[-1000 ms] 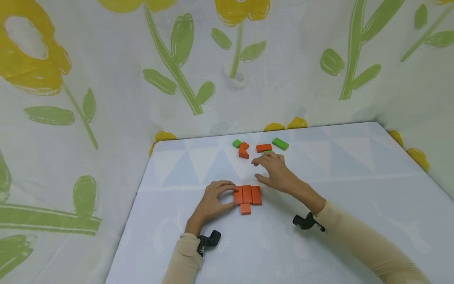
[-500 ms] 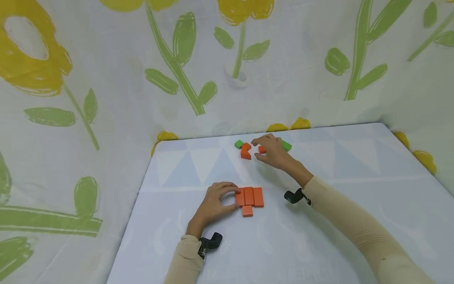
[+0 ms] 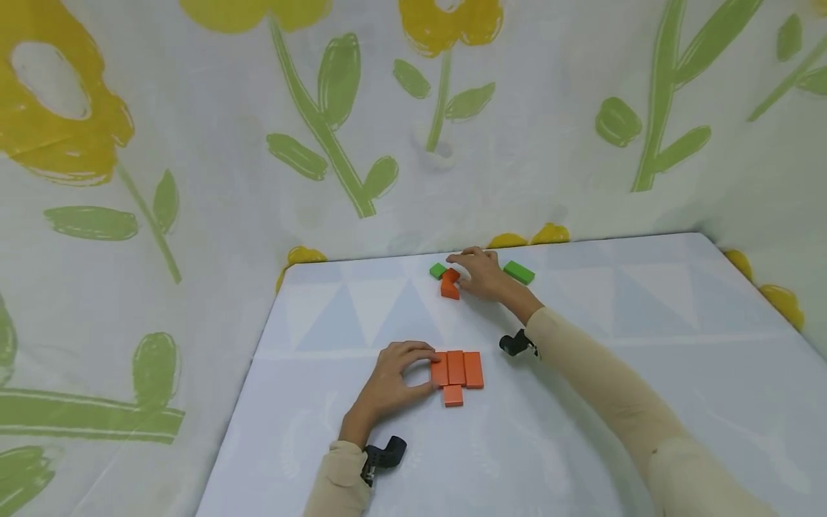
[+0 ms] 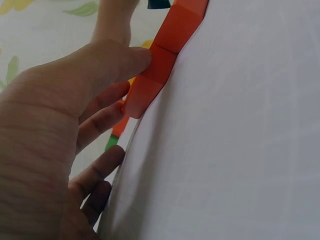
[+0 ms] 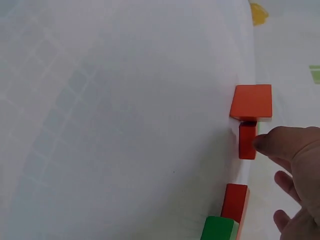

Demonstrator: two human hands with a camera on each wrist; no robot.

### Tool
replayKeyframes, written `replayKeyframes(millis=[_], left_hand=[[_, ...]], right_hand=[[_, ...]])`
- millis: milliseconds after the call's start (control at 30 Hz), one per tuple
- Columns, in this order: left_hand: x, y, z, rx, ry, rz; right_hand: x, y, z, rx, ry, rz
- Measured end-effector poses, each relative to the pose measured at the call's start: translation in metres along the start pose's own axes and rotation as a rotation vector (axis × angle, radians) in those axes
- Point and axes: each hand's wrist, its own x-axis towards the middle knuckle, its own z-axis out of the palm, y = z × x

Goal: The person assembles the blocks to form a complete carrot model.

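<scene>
My left hand [image 3: 394, 380] pinches the leftmost orange block [image 3: 439, 370] of three laid side by side, thumb at its near end and fingers at its far end. In the left wrist view the thumb [image 4: 137, 59] presses on the orange block [image 4: 142, 95]. A smaller orange block [image 3: 454, 396] sits against the row's near side. Farther back, my right hand [image 3: 483, 274] reaches over the table with fingers apart. Its thumb [image 5: 267, 142] is right at a small orange block [image 5: 247, 140], beside a larger orange block [image 5: 251, 101].
A small green block [image 3: 438, 271] lies left of the back orange pieces, and a longer green block [image 3: 519, 272] to the right of my right hand. An orange block [image 5: 234, 202] and a green block [image 5: 219, 229] are hidden under that hand in the head view. Flowered cloth [image 3: 517, 165] hangs behind the table.
My right hand has moved back and left over the loose blocks, ending beside the small orange one. The left hand stays at the row; the head view has shifted slightly.
</scene>
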Motion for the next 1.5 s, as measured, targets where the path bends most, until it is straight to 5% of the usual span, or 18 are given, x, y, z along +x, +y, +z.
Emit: replayKeyframes(millis=[467,767,1167,1500], left_hand=[[0.006,0.011,0.004,0.011,-0.021,0.012],[0.01,0.001,0.006,0.016,-0.025,0.006],[0.005,-0.002,0.002,-0.002,-0.014,-0.019],[0.003,0.003,0.001,-0.016,-0.009,-0.029]], right_hand=[[-0.008,0.013,-0.002,-0.054,0.009,0.006],[-0.025,0.012,-0.02,-0.047,0.15,0.015],[-0.103,-0.027,-0.037,0.034,0.254,-0.157],[-0.16,-0.057,-0.023,-0.004,0.217,-0.263]])
